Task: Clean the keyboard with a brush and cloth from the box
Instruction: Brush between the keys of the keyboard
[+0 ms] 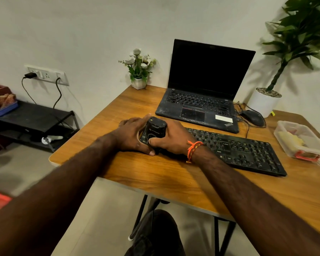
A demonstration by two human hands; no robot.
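Note:
A black keyboard (238,151) lies slanted on the wooden table (155,172), in front of the laptop. At its left end stands a small black device (155,131) with a logo on its front. My left hand (131,135) grips the device from the left and my right hand (171,139) from the right, thumb on its front. An orange thread band is on my right wrist. A clear plastic box (299,141) holding yellow and red items sits at the table's right edge; no brush or cloth can be made out clearly.
An open black laptop (203,89) stands behind the keyboard, with a black mouse (252,118) and cables to its right. A small flower pot (139,83) and a large potted plant (264,102) sit at the back. A low black shelf (31,119) stands left.

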